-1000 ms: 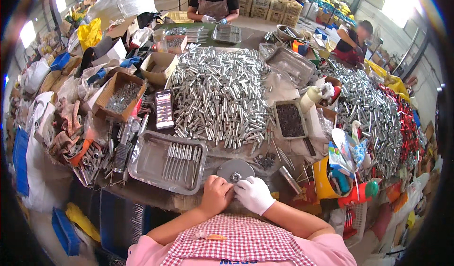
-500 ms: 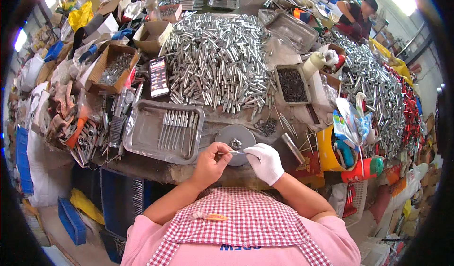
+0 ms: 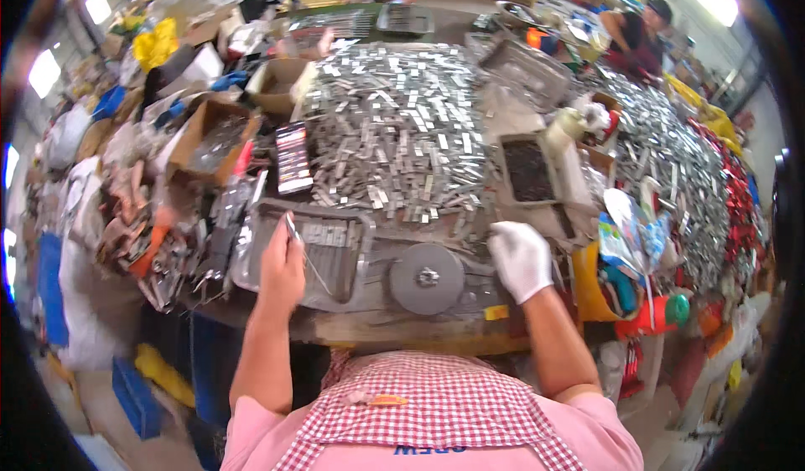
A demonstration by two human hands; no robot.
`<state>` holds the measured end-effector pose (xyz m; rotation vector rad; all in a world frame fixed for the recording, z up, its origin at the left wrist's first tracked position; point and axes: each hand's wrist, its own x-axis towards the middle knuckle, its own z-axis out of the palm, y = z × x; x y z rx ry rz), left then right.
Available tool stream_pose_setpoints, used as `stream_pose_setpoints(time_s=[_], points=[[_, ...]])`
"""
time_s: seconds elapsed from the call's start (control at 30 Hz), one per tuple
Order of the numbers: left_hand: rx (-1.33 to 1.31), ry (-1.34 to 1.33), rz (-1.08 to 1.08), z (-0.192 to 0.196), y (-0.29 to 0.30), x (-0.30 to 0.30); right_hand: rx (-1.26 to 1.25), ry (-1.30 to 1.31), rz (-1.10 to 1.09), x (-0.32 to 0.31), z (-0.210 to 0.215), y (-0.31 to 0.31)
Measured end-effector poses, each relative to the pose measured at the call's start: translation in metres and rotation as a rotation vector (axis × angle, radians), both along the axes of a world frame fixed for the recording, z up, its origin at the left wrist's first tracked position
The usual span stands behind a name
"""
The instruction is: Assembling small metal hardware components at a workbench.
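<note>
My left hand (image 3: 283, 266) is bare and hovers over the metal tray (image 3: 352, 282), pinching a thin silvery metal piece (image 3: 292, 226) that sticks up from its fingers. A row of similar pieces (image 3: 329, 235) lies in the tray. My right hand (image 3: 520, 257) wears a white glove and rests palm down on the bench, right of the grey round disc (image 3: 426, 278). Whether the glove covers anything I cannot see. A large heap of silvery metal parts (image 3: 394, 127) spreads behind the tray.
A dark tray of small black parts (image 3: 528, 171) sits behind my right hand. Cardboard boxes (image 3: 214, 136) and tools crowd the left side. A second heap of metal parts (image 3: 671, 169) lies at the right. Two other people (image 3: 633, 35) work at the far end.
Both hands were together at the round disc. Now my left hand has swung left over the tray with a metal piece, and my right hand has moved right onto the bench.
</note>
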<state>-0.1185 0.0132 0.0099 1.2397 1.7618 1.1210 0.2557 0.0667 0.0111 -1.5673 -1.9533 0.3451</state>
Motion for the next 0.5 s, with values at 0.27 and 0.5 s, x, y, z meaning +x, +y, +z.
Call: stream_pose_setpoints(time_s=[0.27,0.5], points=[[-0.189,0.555,-0.089,-0.053,0.045,-0.076,-0.356,-0.375,-0.207,0.037,-0.044,0.067],[-0.187,0.516,-0.071,-0.054,0.055,-0.059,-0.591,-0.448,-0.272,0.036,-0.036,0.079]])
